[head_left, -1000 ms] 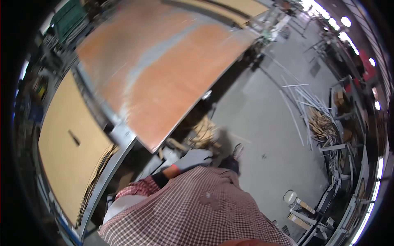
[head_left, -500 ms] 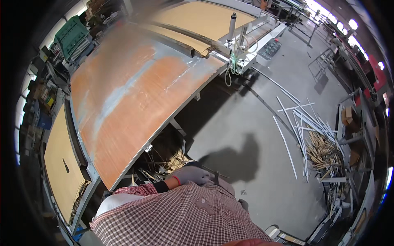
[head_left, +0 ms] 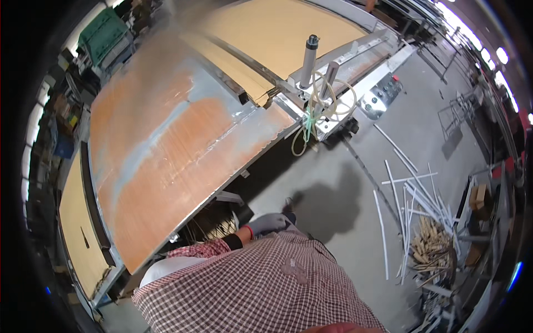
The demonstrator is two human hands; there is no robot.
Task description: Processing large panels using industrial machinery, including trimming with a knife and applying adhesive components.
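My left hand (head_left: 268, 223), in a grey glove with a red cuff, is low in the middle, against the upper edge of my red-and-white checked apron (head_left: 250, 283). Its fingers look curled; whatever they may hold is hidden by the hand and the apron. A dark band circles the sleeve (head_left: 208, 248) behind the wrist. My right hand is out of view. To the left of my hand lies the large table (head_left: 166, 183), its orange-brown surface streaked with grey. A dark shoe (head_left: 288, 205) shows just past the glove.
A machine end with an upright cylinder (head_left: 309, 61), looped hoses and a button panel (head_left: 381, 97) stands ahead. Tan sheets (head_left: 283, 33) lie beyond the bar. White strips (head_left: 383, 233) and a pile of thin wood scraps (head_left: 430, 244) litter the floor at right.
The view has shifted, bringing the machine end and button panel nearer. My left hand has moved slightly up and right in the picture, and a shoe now shows beyond it.
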